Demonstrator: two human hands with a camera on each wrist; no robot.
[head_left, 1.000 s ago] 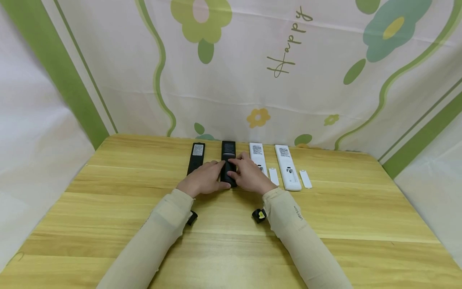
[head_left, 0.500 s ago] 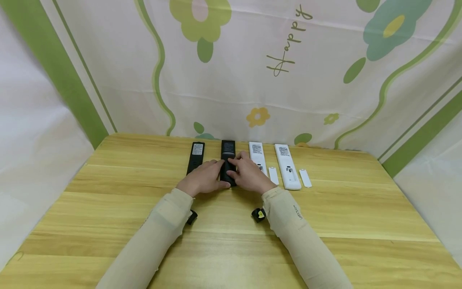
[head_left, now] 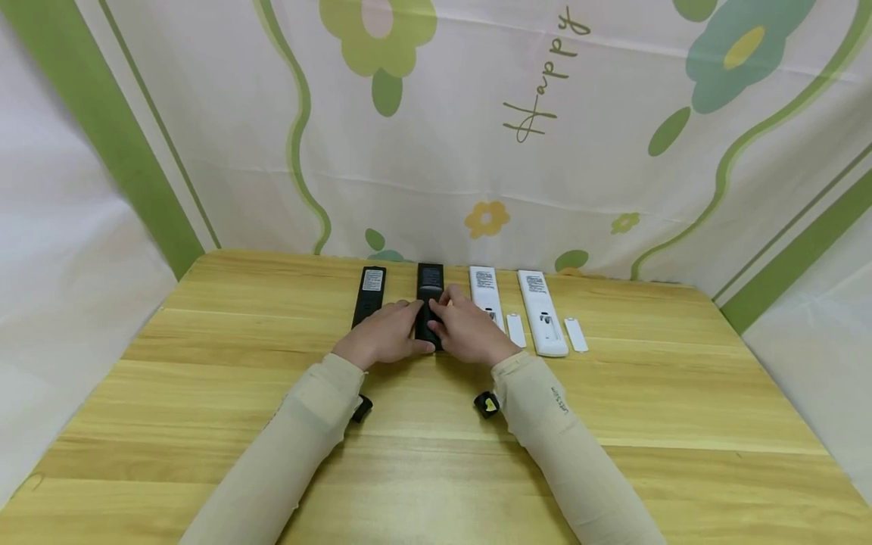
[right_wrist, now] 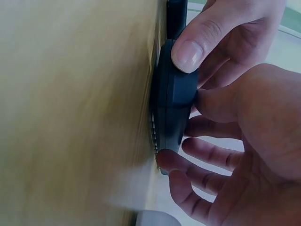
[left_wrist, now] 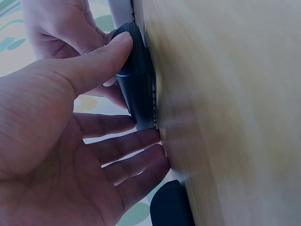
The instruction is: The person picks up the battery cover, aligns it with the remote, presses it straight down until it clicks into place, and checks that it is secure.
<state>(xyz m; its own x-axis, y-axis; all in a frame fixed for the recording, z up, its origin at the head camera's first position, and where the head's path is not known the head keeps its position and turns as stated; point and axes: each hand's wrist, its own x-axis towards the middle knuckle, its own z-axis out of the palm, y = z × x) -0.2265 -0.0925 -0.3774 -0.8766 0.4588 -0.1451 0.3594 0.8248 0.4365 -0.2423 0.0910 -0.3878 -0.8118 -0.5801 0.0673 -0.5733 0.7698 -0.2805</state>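
A black remote control lies buttons down near the table's back edge, between both hands. My left hand holds it from the left, thumb on its near end and fingers along its side, as the left wrist view shows on the black remote's body. From the right, my right hand grips it, with thumb and forefinger on its back and other fingers at its side. The hands hide much of its lower half. A second black remote control lies left of it, partly behind the left hand.
Two white remote controls, one near and one farther right, lie backs up with battery compartments uncovered. White battery covers lie beside them. A patterned curtain hangs behind the wooden table.
My right thumb and fingers have shifted slightly on the black remote control's back. The left hand and the remote control stay nearly where they were.
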